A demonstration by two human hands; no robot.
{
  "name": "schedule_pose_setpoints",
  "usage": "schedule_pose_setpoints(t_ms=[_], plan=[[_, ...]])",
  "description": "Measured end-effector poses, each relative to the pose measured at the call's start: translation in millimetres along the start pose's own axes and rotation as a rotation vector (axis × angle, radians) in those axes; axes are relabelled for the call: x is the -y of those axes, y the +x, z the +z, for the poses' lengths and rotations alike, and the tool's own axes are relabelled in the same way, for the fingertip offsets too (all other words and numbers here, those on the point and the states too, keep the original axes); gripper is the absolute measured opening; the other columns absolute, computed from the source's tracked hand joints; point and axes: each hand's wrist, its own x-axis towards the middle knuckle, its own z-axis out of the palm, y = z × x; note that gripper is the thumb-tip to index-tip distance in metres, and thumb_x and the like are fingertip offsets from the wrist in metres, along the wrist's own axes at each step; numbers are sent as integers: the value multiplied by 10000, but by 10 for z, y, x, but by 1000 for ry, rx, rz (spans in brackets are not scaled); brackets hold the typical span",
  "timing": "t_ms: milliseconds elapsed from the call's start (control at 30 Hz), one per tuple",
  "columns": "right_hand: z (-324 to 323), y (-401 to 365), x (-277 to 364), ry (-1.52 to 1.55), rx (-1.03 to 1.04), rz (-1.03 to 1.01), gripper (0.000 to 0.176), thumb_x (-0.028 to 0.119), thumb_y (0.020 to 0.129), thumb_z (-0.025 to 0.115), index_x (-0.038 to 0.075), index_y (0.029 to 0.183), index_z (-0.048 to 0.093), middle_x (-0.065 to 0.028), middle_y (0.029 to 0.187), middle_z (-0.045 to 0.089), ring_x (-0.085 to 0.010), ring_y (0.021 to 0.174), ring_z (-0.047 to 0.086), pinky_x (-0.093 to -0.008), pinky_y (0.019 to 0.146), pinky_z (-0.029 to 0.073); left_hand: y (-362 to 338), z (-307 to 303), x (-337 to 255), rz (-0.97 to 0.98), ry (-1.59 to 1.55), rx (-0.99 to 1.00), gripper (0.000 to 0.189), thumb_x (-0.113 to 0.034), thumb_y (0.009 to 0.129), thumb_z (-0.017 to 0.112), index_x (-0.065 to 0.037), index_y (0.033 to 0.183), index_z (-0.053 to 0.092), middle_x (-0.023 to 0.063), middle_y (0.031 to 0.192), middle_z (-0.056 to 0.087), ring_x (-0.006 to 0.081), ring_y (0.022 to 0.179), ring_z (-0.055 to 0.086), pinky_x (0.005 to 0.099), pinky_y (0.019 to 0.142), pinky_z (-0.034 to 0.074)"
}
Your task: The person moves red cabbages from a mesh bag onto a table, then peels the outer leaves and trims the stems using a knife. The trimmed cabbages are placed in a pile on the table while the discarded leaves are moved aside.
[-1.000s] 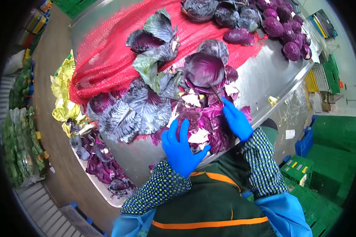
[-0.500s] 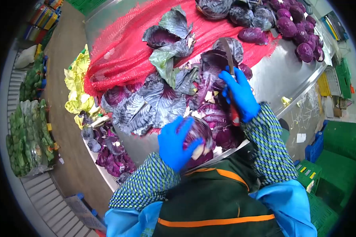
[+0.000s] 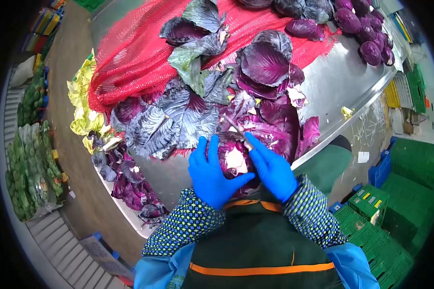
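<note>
diagonally, the knife (image 3: 237,130) points up-left across the stem-up cabbage (image 3: 232,163).

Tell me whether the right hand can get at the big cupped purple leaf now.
Probably not yet: the right hand holds a knife at the cabbage gripped by the left hand. Only flat loose leaves lie between it and the cupped leaf.

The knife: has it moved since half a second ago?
Yes. The knife came back from near the red net toward the table's near edge, onto the held cabbage.
</note>
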Motion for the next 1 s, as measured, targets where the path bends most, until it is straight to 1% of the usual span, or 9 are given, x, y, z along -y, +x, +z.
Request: schedule_pose_setpoints(t_ms=[367,433,533,567,633,767,833,900,1000], plan=[[-115,781,-826,-79,-7,70,310,348,913,504,85,1073,541,-223,791,604,-377,715,590,-410,675,473,-232,175,94,44,-123,-169,1031,-534,529,800,15,1287,367,288,1255,385,443,1144,390,509,950,351],[-24,638,-607,119,17,-13,315,290,875,602,19,1024,541,-110,818,597,-181,761,568,-336,727,462,-437,241,186,21,-184,-276,1076,-482,498,834,11,1310,330,275,1235,391,431,1145,399,500,967,341],[-4,444,-48,576,182,24,403,259,823,680,-27,1060,524,-66,900,601,-143,826,552,-288,768,457,-428,31,324,-117,-418,-155,1116,-494,516,829,-14,1372,298,236,1166,417,359,1076,434,458,921,370],[26,418,-115,206,183,-209,363,216,809,694,-16,1052,557,-65,891,622,-125,790,551,-260,732,461,-363,-10,366,-125,-420,-167,1116,-494,516,829,-14,1372,298,236,1166,417,359,1076,434,458,921,370],[108,416,-13,-9,230,-112,298,192,813,681,-6,1019,596,-62,859,640,-117,744,554,-260,682,468,-253,-162,392,-190,-238,186,993,-482,536,826,-75,1338,405,222,1121,440,356,1063,430,444,908,372],[-44,820,-52,719,-74,330,201,197,863,604,46,990,565,-41,776,600,-126,605,561,-246,555,448,-175,40,562,-5,-445,-1,712,-408,669,772,-113,1257,501,213,1132,482,362,1109,439,430,955,364],[-213,934,-62,761,-241,242,254,210,875,590,51,1056,509,-35,844,590,-124,677,582,-255,538,457,-155,7,487,-8,-471,29,632,-372,704,755,-105,1225,517,194,1155,497,350,1124,450,427,971,362],[-256,623,38,585,-35,98,460,198,855,628,41,1242,436,-83,1088,575,-184,1028,561,-298,810,479,-80,-76,436,-110,-547,97,597,-354,706,757,-93,1193,529,178,1124,521,339,1102,462,429,959,369],[-32,30,-174,208,140,-70,603,151,802,693,57,1329,414,-103,1252,525,-207,1164,479,-349,1013,342,71,-101,547,-133,-594,207,516,-329,715,753,-83,1119,546,156,1029,541,310,1005,517,398,870,424]])
